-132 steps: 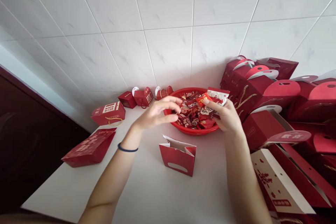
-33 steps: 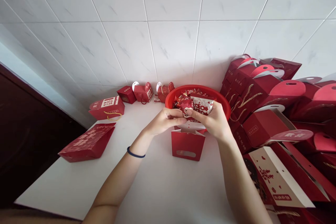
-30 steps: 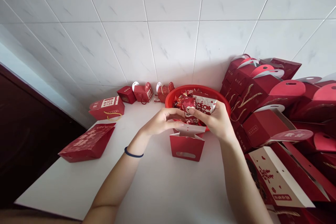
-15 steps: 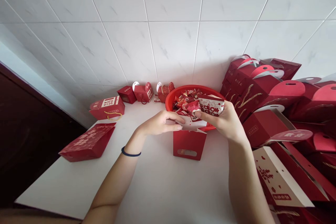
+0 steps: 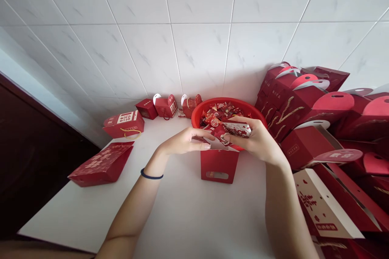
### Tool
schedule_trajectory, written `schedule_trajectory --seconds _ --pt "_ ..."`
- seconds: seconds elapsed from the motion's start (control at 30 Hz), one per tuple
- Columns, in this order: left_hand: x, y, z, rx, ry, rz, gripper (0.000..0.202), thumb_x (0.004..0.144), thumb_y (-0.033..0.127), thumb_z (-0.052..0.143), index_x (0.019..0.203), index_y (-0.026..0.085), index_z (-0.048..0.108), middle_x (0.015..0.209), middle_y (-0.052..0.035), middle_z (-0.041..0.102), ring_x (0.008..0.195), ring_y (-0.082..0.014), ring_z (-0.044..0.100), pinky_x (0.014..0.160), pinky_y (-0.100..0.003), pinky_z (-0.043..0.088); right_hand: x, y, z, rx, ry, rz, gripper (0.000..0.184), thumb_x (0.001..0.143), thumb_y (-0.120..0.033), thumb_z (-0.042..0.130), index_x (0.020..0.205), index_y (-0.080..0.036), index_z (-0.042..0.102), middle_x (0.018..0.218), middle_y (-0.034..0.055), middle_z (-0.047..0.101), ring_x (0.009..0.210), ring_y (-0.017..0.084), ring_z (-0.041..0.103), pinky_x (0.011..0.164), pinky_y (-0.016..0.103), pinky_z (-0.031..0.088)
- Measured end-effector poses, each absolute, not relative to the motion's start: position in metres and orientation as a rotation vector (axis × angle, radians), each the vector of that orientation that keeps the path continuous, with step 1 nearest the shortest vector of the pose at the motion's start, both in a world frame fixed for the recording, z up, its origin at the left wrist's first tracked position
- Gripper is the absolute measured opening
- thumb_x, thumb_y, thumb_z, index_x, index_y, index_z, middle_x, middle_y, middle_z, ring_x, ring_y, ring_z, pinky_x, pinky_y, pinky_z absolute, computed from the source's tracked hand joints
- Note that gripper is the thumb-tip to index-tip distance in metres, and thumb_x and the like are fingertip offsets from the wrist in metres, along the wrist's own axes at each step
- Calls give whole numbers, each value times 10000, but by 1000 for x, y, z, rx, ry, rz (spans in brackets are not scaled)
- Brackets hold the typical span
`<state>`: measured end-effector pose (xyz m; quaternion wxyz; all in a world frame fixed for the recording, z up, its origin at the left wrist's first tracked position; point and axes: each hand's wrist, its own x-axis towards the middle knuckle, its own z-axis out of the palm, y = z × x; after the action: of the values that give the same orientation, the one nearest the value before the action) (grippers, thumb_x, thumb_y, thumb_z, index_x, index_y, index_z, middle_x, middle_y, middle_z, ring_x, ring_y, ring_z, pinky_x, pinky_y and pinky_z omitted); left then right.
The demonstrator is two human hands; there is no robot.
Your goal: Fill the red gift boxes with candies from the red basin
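A red paper gift box (image 5: 219,162) stands upright on the white table, with its top open and a small clear window low in its front. My left hand (image 5: 187,141) pinches the box's upper left edge between thumb and fingers. Just above the opening, my right hand (image 5: 259,139) is closed on candy packets: a white one with red print (image 5: 239,129) and a smaller red one (image 5: 221,133). Behind the box sits a round red basin (image 5: 199,110) full of wrapped candies (image 5: 217,114), partly covered by my hands.
On the right, many red gift boxes (image 5: 306,101) are piled high, some with rope handles. Several small red boxes (image 5: 165,106) line the tiled wall. Two larger ones, a box with a yellow cord (image 5: 123,123) and a flatter bag (image 5: 101,164), lie on the left.
My right hand has come lower and slightly left with the candy packets, closer to the box's opening. My left hand keeps its place at the box's edge.
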<state>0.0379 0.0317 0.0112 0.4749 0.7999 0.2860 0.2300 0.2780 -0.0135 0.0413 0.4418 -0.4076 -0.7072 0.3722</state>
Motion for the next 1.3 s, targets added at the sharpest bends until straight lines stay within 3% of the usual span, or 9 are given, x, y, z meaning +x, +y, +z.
schedule_trajectory --seconds 0.3,0.47,0.67,0.97,1.3 --pt "36 31 12 1848 723 506 466 856 281 742 1314 228 674 1349 -65 685 1207 -265 651 1025 -393 519 273 -10 34 -993 -1904 881 210 837 -248 695 1033 -191 744 928 18 757 868 198 707 788 299 534" --pt "37 31 13 1804 717 492 476 852 279 746 1318 223 669 1338 -59 693 1247 -269 632 1052 -386 503 273 -7 31 -1042 -2028 784 198 846 -221 668 1026 -203 747 998 22 762 884 194 710 771 286 532" --pt "38 31 13 1792 698 497 420 860 273 735 1272 207 688 1316 -59 707 1213 -263 658 1019 -370 522 275 -7 29 -1052 -1910 763 313 842 -247 680 1153 -219 696 1081 27 747 930 193 716 811 287 544" --pt "38 32 12 1810 703 512 403 845 280 746 1239 203 711 1236 -63 745 1163 -274 683 997 -388 537 263 -6 26 -1151 -2181 508 187 814 -83 609 951 -193 672 1001 30 693 833 150 616 712 241 419" --pt "35 34 10 1836 759 494 431 842 278 749 1263 202 699 1246 -72 738 1147 -270 685 985 -386 543 260 -11 28 -1228 -2256 333 263 811 -19 566 982 -198 655 974 48 669 809 162 586 666 243 364"
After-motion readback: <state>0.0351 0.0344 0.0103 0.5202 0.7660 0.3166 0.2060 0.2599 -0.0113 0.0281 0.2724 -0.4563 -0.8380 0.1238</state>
